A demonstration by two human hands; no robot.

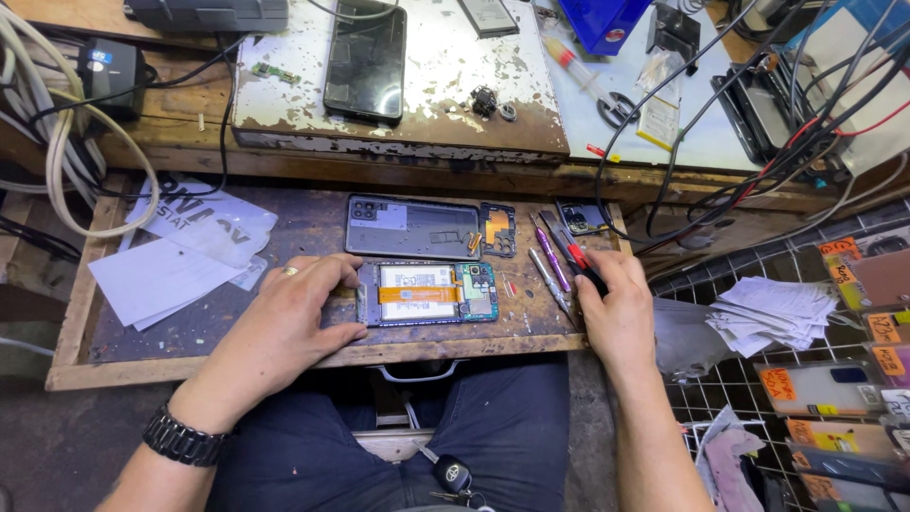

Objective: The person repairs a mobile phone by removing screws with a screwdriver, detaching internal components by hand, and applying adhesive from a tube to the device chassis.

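An opened phone [428, 292] lies on the pull-out wooden tray [284, 356], its battery and green circuit board showing. My left hand [284, 318], with a ring, holds the phone's left end between thumb and fingers. My right hand [614, 308] rests at the tray's right edge, fingers closed around the black handle of a red-and-black tool [576, 256]. Next to it lie a purple-handled tool [548, 250] and metal tweezers [552, 283]. Behind the phone sit its grey back cover [412, 228] and a small inner frame piece [498, 229].
White papers [180, 251] lie on the tray's left. A black phone [366, 62] rests on the worn bench above, beside small parts, a syringe and tangled cables [758, 161]. Phone cases [834, 389] and paper slips [773, 318] lie at right. Keys [453, 474] hang at my lap.
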